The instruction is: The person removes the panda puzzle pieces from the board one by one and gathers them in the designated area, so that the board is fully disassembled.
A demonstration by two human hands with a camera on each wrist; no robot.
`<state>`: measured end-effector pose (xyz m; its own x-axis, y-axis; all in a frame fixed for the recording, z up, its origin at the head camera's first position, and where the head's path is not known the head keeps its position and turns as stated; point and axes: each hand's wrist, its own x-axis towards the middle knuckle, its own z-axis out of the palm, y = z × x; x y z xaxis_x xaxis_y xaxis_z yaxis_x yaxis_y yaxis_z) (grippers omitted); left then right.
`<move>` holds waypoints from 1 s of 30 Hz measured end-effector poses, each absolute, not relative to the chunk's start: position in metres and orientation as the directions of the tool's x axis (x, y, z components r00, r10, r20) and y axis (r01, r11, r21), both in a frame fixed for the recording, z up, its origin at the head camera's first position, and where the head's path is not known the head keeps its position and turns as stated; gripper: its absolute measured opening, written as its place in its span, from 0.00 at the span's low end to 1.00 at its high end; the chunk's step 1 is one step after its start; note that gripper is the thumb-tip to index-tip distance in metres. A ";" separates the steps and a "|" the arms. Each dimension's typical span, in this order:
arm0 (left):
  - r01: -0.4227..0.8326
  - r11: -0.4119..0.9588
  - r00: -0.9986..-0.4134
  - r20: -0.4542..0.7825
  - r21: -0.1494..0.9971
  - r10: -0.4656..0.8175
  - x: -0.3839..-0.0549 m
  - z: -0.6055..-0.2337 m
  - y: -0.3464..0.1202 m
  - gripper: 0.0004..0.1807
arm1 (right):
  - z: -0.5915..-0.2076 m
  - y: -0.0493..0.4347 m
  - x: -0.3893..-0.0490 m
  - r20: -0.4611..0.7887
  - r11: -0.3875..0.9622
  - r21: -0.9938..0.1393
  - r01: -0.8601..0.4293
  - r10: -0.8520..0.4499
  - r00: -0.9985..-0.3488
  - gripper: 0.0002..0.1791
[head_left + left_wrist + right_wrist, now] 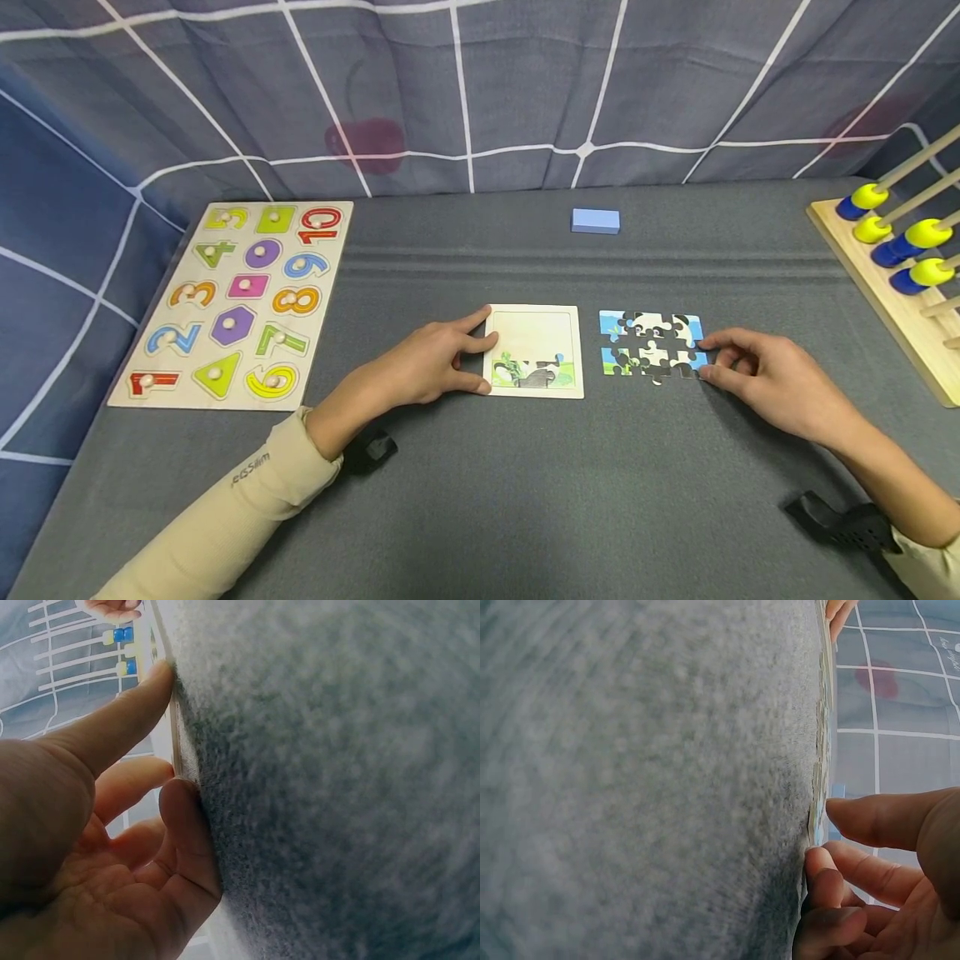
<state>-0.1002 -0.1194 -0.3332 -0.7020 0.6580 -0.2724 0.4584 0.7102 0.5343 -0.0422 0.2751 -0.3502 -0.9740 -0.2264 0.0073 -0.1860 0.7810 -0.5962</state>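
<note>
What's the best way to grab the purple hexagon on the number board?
Pinch the little knob in the middle of the purple hexagon, coming straight down from above. The knob looks like it sticks up, while the number board surrounds the hexagon's edges closely, so those are probably harder to grip.

The puzzle tray looks wooden (and smooth); the tablecloth, matt, rough.

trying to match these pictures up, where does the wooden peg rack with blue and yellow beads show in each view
head: wooden peg rack, along the right edge.
left wrist: wooden peg rack, upper left.
right wrist: not in it.
shared landmark: blue-grey fabric curtain with white grid lines, in all three.
</note>
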 end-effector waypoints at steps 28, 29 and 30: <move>0.451 0.716 -0.708 -0.276 0.533 0.651 -0.101 -0.334 -0.120 0.37 | -0.326 0.226 -0.042 -0.010 0.635 -0.743 -0.212 -0.328 -0.945 0.10; 0.451 0.717 -0.707 -0.278 0.531 0.650 -0.101 -0.334 -0.120 0.38 | -0.325 0.220 -0.043 -0.008 0.625 -0.748 -0.224 -0.345 -0.938 0.10; 0.449 0.720 -0.707 -0.281 0.529 0.648 -0.101 -0.333 -0.120 0.38 | -0.325 0.214 -0.044 -0.007 0.613 -0.755 -0.233 -0.364 -0.931 0.10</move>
<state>-0.1013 -0.1196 -0.3335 -0.7074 0.6485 -0.2812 0.4493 0.7197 0.5294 -0.0437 0.2140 -0.3247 -0.9315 -0.3637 -0.0072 -0.2333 0.6126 -0.7552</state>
